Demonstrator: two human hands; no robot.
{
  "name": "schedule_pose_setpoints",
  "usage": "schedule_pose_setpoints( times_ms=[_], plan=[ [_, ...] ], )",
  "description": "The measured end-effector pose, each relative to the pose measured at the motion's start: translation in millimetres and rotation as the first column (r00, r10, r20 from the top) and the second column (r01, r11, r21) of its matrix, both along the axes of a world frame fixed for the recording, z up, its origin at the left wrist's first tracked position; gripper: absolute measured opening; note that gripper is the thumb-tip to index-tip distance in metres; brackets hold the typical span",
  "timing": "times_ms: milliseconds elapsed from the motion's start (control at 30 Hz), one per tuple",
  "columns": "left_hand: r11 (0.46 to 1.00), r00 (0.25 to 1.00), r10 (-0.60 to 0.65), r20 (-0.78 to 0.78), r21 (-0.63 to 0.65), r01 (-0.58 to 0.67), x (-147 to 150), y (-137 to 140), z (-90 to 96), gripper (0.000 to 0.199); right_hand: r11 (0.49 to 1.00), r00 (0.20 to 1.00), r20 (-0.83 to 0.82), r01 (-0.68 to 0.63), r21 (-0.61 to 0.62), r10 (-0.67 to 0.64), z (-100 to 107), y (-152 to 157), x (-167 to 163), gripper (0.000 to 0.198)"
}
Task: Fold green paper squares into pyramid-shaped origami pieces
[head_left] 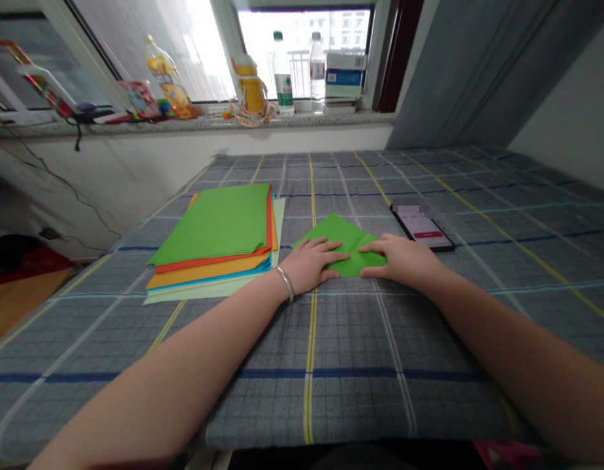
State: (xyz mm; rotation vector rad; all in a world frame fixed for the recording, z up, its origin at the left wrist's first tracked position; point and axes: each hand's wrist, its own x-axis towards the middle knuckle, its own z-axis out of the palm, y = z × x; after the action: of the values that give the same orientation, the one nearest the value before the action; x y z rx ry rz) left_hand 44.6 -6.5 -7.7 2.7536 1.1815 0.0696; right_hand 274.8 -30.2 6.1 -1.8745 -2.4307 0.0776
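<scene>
So the folded green paper (333, 227) sits on the plaid cloth (350, 405), between the paper stack (223, 219) and a phone (423, 228). Left hand (311, 262) is pretty much flat on it, fingers fanned out. Right hand (392, 258) is at the right side — thumb and fingers curved, tips slightly apart — can't tell if they're pinching a fold.

I'm watching from afar: a plaid cloth (350, 398) is carrying a coloured paper stack (223, 222), a green sheet (335, 228) and a phone (422, 230).
</scene>
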Motion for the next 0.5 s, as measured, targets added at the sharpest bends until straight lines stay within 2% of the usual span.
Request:
schedule_pose_setpoints(
  times_ms=[233,367,500],
  plan=[
    [1.0,1.0,-0.003,-0.004,0.011,0.003,0.9,-1.6,0.1,0.047,0.999,0.997,-0.064,0.031,-0.036,-0.033,-2.5,3.2,9.3,0.062],
    [1.0,1.0,0.007,0.0,0.009,-0.007,1.0,-2.3,0.9,0.047,0.992,0.991,-0.067,0.11,-0.057,-0.114,-2.6,2.6,12.0,0.068],
    [1.0,1.0,0.006,-0.003,0.003,-0.006,0.7,-1.7,0.6,0.047,0.981,0.982,-0.01,0.189,-0.044,-0.189,-2.0,3.0,18.0,0.062]
  ],
)
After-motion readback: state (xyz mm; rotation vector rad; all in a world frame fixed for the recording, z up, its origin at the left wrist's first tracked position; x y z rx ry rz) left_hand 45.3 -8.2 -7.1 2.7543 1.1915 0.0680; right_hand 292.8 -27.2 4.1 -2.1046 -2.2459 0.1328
